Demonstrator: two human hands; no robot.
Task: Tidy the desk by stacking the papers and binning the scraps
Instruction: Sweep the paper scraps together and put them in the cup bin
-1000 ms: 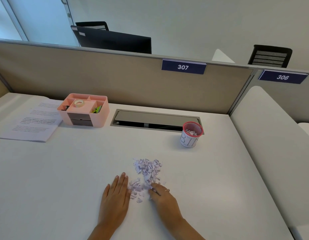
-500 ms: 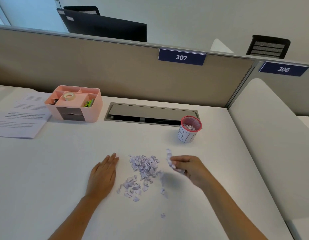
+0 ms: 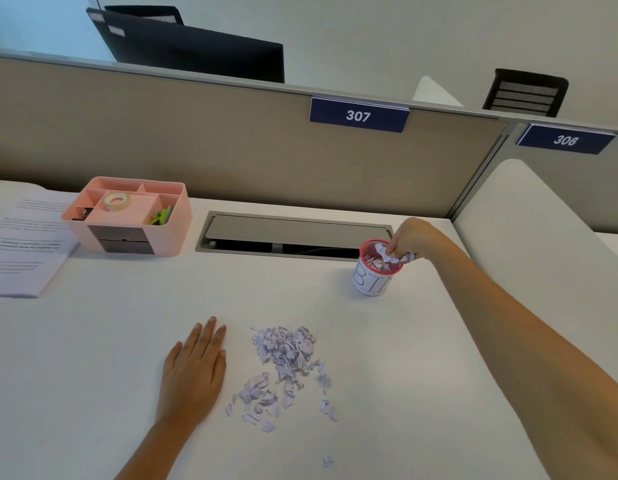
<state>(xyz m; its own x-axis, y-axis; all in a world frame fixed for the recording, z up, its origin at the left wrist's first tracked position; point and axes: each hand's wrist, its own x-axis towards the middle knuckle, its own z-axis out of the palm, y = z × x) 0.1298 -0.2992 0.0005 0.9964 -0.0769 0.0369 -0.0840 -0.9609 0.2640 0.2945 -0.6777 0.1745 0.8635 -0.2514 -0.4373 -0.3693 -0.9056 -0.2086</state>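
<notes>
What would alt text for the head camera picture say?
A person's right hand holds paper scraps over a small cup marked BIN, while the left hand lies flat on the white desk beside a pile of scraps.

We face a pink desk organiser [image 3: 127, 216] holding a tape roll [image 3: 116, 201], beneath partition signs 307 [image 3: 358, 115] and 306 [image 3: 565, 140].
</notes>
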